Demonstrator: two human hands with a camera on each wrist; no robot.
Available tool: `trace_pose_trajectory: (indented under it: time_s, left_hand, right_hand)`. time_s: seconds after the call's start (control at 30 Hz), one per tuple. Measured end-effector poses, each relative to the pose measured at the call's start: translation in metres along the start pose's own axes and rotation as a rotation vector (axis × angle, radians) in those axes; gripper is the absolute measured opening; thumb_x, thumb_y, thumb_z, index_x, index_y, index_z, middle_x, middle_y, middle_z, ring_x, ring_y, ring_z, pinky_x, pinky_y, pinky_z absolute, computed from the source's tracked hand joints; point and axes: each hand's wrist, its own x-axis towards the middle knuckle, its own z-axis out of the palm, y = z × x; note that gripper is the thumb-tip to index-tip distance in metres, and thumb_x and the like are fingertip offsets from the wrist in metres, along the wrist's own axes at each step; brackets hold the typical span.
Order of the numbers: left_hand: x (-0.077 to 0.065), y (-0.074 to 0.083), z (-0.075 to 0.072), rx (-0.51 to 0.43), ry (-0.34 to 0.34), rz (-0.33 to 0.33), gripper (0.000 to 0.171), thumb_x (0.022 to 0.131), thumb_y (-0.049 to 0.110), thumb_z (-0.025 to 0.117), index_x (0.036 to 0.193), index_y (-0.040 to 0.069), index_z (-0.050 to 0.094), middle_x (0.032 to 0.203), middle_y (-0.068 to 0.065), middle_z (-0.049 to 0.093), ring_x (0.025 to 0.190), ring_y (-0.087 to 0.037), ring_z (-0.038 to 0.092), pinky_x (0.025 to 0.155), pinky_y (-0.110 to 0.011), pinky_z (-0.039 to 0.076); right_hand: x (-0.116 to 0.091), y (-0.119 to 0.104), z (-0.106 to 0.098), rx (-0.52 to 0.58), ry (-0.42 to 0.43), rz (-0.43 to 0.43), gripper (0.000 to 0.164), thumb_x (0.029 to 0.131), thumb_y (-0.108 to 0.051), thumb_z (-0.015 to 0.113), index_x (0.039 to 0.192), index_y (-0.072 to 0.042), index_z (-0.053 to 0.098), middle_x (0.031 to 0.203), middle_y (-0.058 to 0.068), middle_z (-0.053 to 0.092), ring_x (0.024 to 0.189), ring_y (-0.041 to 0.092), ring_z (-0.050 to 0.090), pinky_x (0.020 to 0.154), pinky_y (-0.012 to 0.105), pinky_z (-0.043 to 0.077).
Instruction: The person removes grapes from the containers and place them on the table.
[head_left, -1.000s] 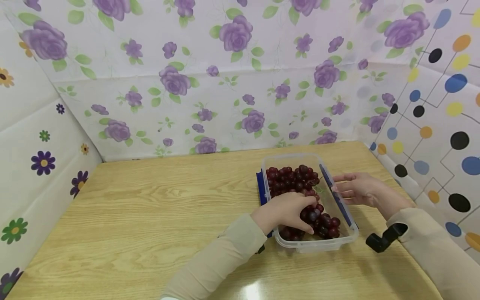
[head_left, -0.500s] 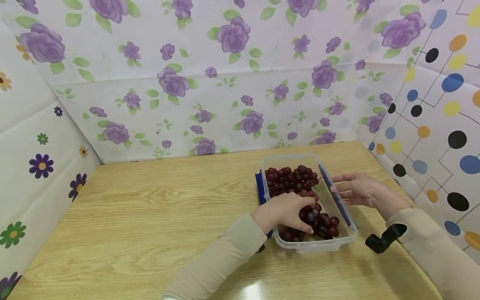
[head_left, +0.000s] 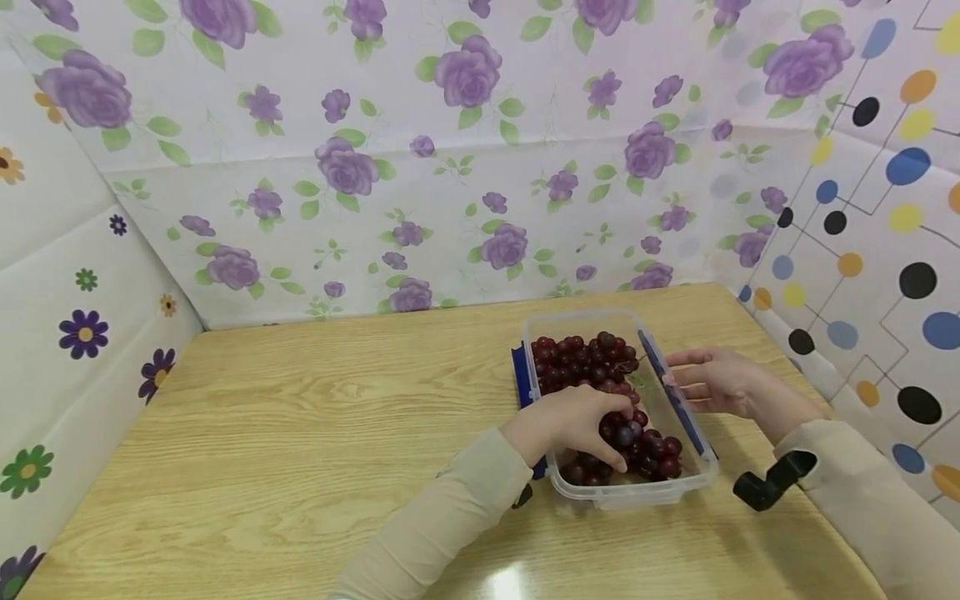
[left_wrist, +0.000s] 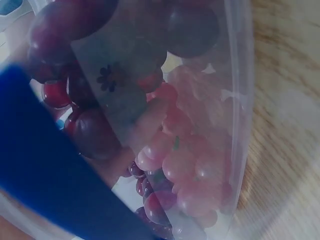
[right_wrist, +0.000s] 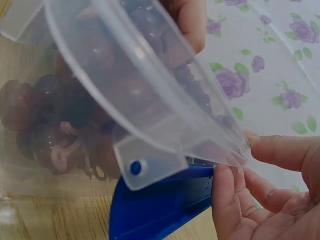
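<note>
A clear plastic container [head_left: 652, 493] with blue side flaps stands on the right part of the table, holding bunches of dark red grapes [head_left: 585, 364]. Inside it, my left hand [head_left: 573, 421] reaches over the left wall, thumb and fingers around a bunch of grapes [head_left: 652, 450] near the front; some fingertips are hidden. On the other side, my right hand [head_left: 716, 382] holds the container's right rim. The right wrist view shows that hand's thumb and fingers [right_wrist: 227, 192] pinching the edge beside a blue flap [right_wrist: 160, 200]. Through the wall, the left wrist view shows blurred grapes [left_wrist: 97, 132].
The wood-grain table [head_left: 300, 450] stretches to the left of the container. A floral sheet [head_left: 420, 167] hangs at the back, and a dotted sheet [head_left: 877, 250] borders the right side. A black wrist mount [head_left: 776, 481] sits by the right sleeve.
</note>
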Motion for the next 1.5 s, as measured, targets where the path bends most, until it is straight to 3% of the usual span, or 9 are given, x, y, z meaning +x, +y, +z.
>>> trace_pose_trajectory:
  time_s: [0.53,0.77,0.97,1.27,1.5]
  left_hand:
    - [-0.0001,-0.0024,-0.0034,-0.141,0.000,-0.024,0.063,0.072,0.045,0.080,0.126,0.022,0.057,0.130,0.008,0.057,0.118,-0.005,0.053,0.095,-0.019,0.044]
    - [0.0000,-0.0015,-0.0045,-0.169,-0.021,-0.030,0.065,0.072,0.046,0.081,0.127,0.022,0.055,0.133,0.007,0.055,0.119,-0.006,0.052,0.094,-0.019,0.044]
    - [0.0004,-0.0003,-0.0054,-0.190,-0.052,-0.074,0.069,0.073,0.048,0.078,0.132,0.023,0.051,0.137,0.007,0.052,0.123,-0.007,0.049,0.097,-0.021,0.043]
    - [-0.0001,-0.0021,-0.0054,-0.213,-0.042,-0.051,0.050,0.077,0.050,0.075,0.112,0.024,0.051,0.111,0.008,0.057,0.087,-0.007,0.052,0.074,-0.019,0.043]
    - [0.0023,-0.0076,-0.0092,-0.311,-0.109,-0.023,0.035,0.085,0.044,0.068,0.108,0.024,0.050,0.103,0.006,0.053,0.084,-0.012,0.049,0.068,-0.023,0.041]
  right_hand:
    - [0.0000,0.0017,0.0007,0.020,0.011,-0.014,0.072,0.091,-0.018,0.063,0.145,0.008,0.023,0.094,-0.006,0.062,0.081,0.009,0.062,0.075,0.029,0.054]
    - [0.0024,0.0058,-0.0054,0.043,-0.040,-0.049,0.066,0.087,-0.023,0.069,0.138,0.004,0.036,0.092,-0.007,0.063,0.080,0.009,0.062,0.074,0.029,0.054]
    - [-0.0009,0.0013,0.0009,0.034,0.012,-0.011,0.070,0.090,-0.019,0.065,0.143,0.006,0.027,0.093,-0.006,0.063,0.079,0.008,0.062,0.074,0.028,0.054]
    - [-0.0016,-0.0004,0.0023,0.012,0.021,0.000,0.068,0.093,-0.017,0.061,0.144,0.007,0.023,0.092,-0.007,0.062,0.078,0.008,0.062,0.073,0.028,0.054]
    - [-0.0029,-0.0015,0.0035,0.008,0.014,0.002,0.069,0.093,-0.018,0.060,0.145,0.007,0.022,0.092,-0.006,0.062,0.077,0.008,0.062,0.073,0.027,0.054]
